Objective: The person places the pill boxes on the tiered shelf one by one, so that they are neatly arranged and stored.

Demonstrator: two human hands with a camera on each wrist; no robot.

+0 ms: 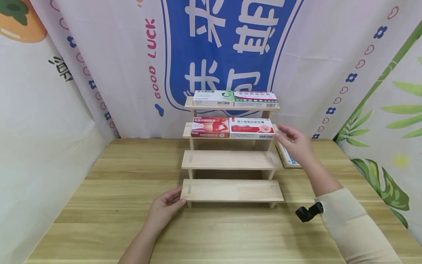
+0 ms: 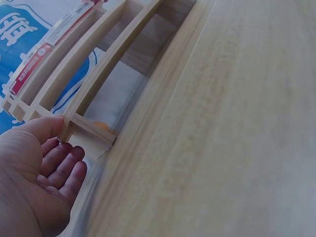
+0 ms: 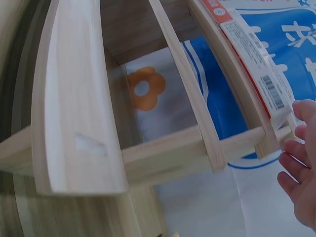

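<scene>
A four-step wooden display stand stands on the table. My left hand grips the left end of its lowest step, thumb over the board and fingers curled beside it in the left wrist view. On the third step up lie a red medicine box and a white-and-red medicine box, side by side. My right hand is at the right end of the white-and-red box, its fingers loosely extended and a fingertip right at the box's end. The two lower steps are bare.
The top step bears a white-and-green box and a white, red and green box. Another box lies on the table right of the stand, partly behind my right hand. Printed cloth hangs behind.
</scene>
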